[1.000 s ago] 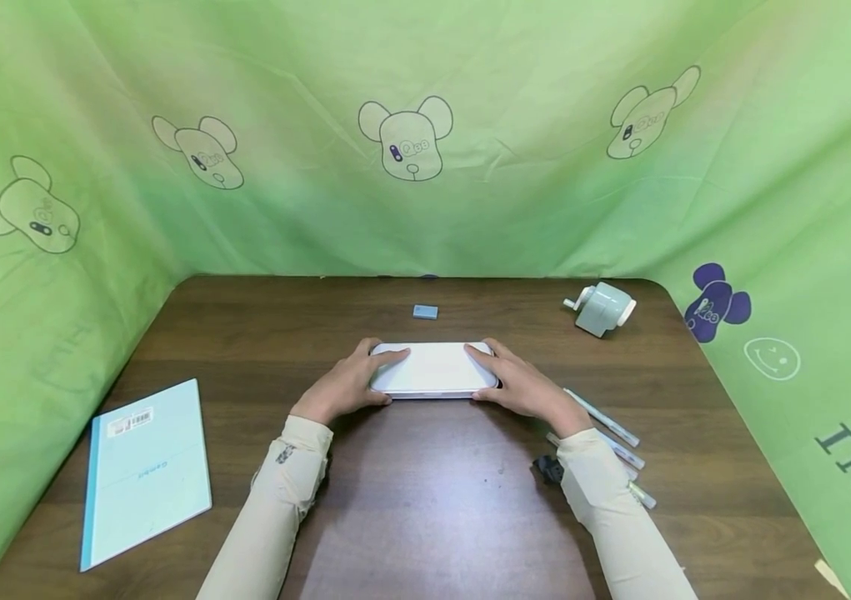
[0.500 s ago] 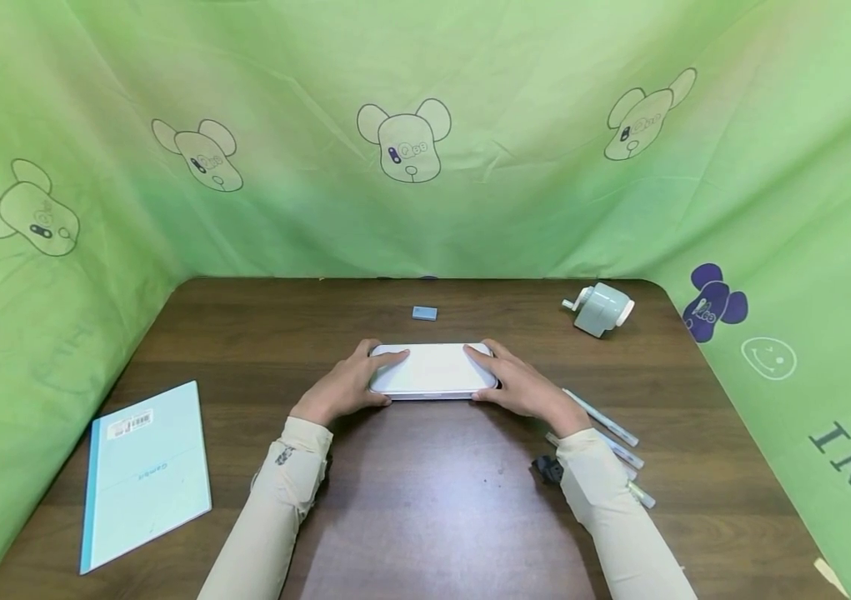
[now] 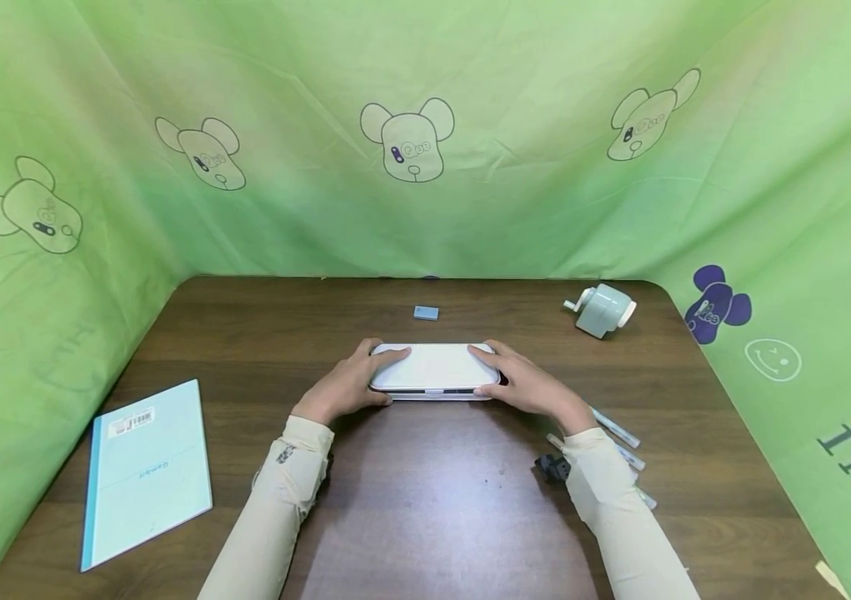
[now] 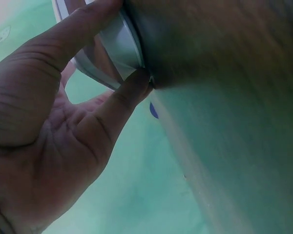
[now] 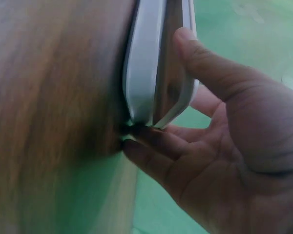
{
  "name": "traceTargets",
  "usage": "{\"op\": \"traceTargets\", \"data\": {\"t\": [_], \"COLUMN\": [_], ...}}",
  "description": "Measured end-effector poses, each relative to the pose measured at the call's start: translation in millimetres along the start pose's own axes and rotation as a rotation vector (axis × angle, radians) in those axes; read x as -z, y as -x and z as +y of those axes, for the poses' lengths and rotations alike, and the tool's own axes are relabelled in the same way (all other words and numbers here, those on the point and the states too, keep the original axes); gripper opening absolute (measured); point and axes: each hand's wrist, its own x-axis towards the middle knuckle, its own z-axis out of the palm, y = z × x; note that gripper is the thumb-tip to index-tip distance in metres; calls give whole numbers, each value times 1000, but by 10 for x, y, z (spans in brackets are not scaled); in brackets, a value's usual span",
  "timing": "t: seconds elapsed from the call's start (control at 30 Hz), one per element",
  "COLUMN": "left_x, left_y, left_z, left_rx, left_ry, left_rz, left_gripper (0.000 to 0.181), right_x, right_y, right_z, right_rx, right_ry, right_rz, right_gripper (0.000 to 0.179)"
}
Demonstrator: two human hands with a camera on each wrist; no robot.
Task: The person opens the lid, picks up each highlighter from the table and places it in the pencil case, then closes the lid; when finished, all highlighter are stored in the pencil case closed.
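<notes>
A white pencil case lies flat at the middle of the wooden table. My left hand grips its left end, and my right hand grips the right end. One digit of each hand lies on the top, while others are at the front edge and the ends. A narrow dark slit shows along the front, between lid and base. From the left wrist, the rounded end of the case shows a gap between its two halves. The right wrist view has a similar gap at the other end of the case.
A small blue block lies behind the case. A pale blue crank pencil sharpener stands at back right. Several pens and a small black object lie by my right forearm. A light blue notebook is at left.
The front of the pencil case's lid has risen slightly, so a dark slit now shows. My right hand and forearm have shifted a little to the right. My left hand looks still.
</notes>
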Motion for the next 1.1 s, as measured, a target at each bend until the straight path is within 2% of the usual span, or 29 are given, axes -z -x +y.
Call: {"op": "traceTargets", "data": {"t": [0.27, 0.37, 0.5, 0.6, 0.73, 0.97, 1.1], "left_x": [-2, -8, -22, -24, -20, -19, -30], "left_y": [-2, 6, 11, 10, 17, 19, 10], "left_z": [12, 14, -8, -32, -51, -83, -106], "left_rx": [-1, 3, 0, -6, -17, -42, -42], "left_ry": [1, 13, 34, 54, 75, 122, 128], "left_rz": [7, 7, 12, 24, 35, 56, 56], "left_gripper": [87, 87, 87, 87, 89, 91, 92], "right_x": [14, 65, 186, 229, 224, 264, 238], "right_y": [20, 54, 104, 118, 117, 123, 131], "right_z": [9, -82, -341, -429, -372, -389, -285], "right_rx": [21, 25, -30, -39, 7, -31, 17], "right_ry": [17, 9, -16, -34, -44, -83, -98], "right_rz": [17, 13, -29, -31, -8, -16, 18], "right_gripper": [81, 80, 76, 74, 74, 73, 75]}}
